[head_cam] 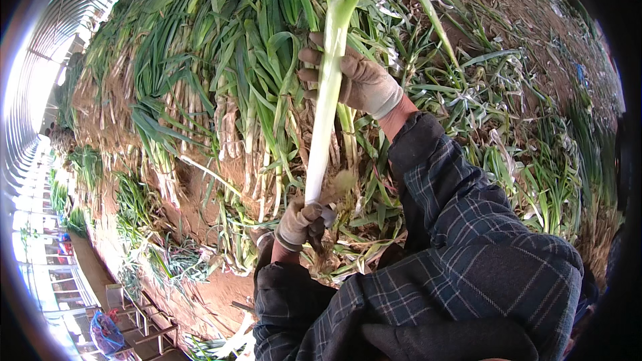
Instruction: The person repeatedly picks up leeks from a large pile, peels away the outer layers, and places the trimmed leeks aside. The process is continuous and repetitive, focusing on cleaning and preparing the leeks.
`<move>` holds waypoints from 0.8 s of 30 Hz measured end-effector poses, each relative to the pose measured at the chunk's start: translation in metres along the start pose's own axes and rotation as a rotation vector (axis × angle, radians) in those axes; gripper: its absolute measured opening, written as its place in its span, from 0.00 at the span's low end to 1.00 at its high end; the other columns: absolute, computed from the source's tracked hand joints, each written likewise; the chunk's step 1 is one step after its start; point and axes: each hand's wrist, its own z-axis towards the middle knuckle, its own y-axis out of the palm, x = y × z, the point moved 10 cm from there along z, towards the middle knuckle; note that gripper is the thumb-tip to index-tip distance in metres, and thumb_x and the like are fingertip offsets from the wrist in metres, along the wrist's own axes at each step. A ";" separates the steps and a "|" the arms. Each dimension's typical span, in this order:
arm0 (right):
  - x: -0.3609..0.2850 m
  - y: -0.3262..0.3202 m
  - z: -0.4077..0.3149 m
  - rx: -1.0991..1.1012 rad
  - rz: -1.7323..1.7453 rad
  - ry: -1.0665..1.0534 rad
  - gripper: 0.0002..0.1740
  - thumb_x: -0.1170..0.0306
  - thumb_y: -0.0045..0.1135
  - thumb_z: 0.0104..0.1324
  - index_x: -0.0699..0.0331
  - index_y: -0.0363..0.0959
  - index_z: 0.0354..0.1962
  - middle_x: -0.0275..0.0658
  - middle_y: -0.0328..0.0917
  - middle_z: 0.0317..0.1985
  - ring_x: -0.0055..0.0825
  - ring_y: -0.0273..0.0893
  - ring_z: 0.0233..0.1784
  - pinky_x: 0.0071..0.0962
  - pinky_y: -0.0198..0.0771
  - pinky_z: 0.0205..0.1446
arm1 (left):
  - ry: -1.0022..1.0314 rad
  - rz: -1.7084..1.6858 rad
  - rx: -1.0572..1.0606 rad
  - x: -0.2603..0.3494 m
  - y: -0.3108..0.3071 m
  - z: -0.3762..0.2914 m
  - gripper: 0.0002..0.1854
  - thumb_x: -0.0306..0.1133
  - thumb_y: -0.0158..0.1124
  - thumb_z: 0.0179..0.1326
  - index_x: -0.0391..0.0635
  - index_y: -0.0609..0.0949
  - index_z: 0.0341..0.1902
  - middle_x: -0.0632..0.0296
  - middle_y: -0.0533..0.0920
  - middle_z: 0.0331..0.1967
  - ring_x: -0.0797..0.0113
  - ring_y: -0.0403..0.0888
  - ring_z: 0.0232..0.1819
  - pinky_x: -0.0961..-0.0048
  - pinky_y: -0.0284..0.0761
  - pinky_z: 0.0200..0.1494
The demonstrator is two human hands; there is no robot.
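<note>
A thick leek point(326, 95) with a clean white shank and green leaves slants up through the middle of the view, and its leaf tips run past the top edge. My right hand point(363, 80), in a soiled work glove, is wrapped around the upper shank with its fingertips showing on the left side. Down at the root end, my left hand point(299, 223), gloved too, is closed on the base. Brown, stringy matter, perhaps roots or husk, shows blurred beside this hand. The gloved fingers partly hide the root end.
Unpeeled leeks point(241, 70) with dirty roots lie heaped beyond my hands. Stripped leaves point(481, 90) litter the soil to the right. At lower left are a metal frame point(150, 328) and a blue plastic bag point(106, 333). An arched tunnel structure point(35, 75) curves along the left.
</note>
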 end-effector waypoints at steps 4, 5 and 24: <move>-0.003 -0.005 -0.004 0.090 -0.044 -0.018 0.27 0.68 0.63 0.64 0.61 0.68 0.60 0.39 0.80 0.46 0.35 0.81 0.50 0.45 0.78 0.56 | -0.051 -0.295 -0.014 -0.020 0.018 0.006 0.40 0.63 0.69 0.52 0.33 0.80 0.51 0.67 0.73 0.15 0.77 0.66 0.13 0.83 0.61 0.17; -0.004 -0.013 -0.004 0.142 -0.083 -0.016 0.26 0.68 0.65 0.63 0.62 0.70 0.58 0.38 0.81 0.44 0.34 0.82 0.47 0.43 0.80 0.54 | -0.036 -0.310 -0.016 -0.022 0.019 0.008 0.39 0.62 0.68 0.53 0.34 0.79 0.52 0.67 0.74 0.16 0.78 0.66 0.14 0.83 0.60 0.18; 0.006 -0.064 -0.018 0.670 -0.418 0.122 0.20 0.60 0.70 0.61 0.62 0.74 0.44 0.34 0.80 0.30 0.22 0.80 0.32 0.27 0.75 0.28 | 0.052 0.126 0.231 0.000 -0.024 0.012 0.29 0.56 0.65 0.61 0.38 0.79 0.47 0.68 0.75 0.20 0.79 0.69 0.16 0.81 0.63 0.17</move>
